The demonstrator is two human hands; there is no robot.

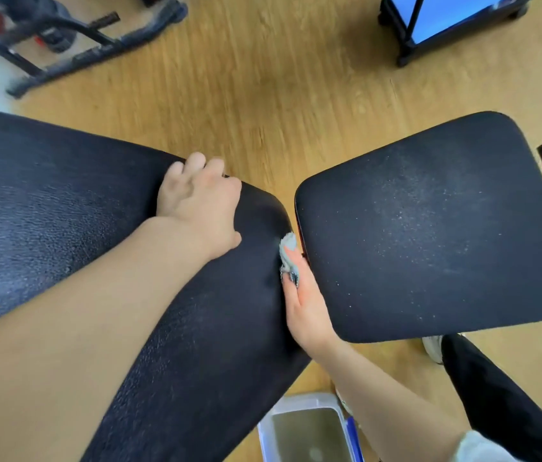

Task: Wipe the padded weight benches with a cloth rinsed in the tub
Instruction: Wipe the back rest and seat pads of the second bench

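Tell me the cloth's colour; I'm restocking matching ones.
Pale grey-blue cloth at the fingertips of the right hand; head view.

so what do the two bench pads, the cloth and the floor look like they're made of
The long pad: black vinyl or faux leather, judging by its pebbled grain and dull sheen. The seat pad: likely the same, smoother, dusted with pale specks. The cloth: soft grey-blue fabric, perhaps microfibre; it bunches fuzzily. The floor: wood or wood-look laminate, with streaky grain.

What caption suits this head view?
Right hand presses cloth between long pad and seat pad; left hand grips long pad's edge.
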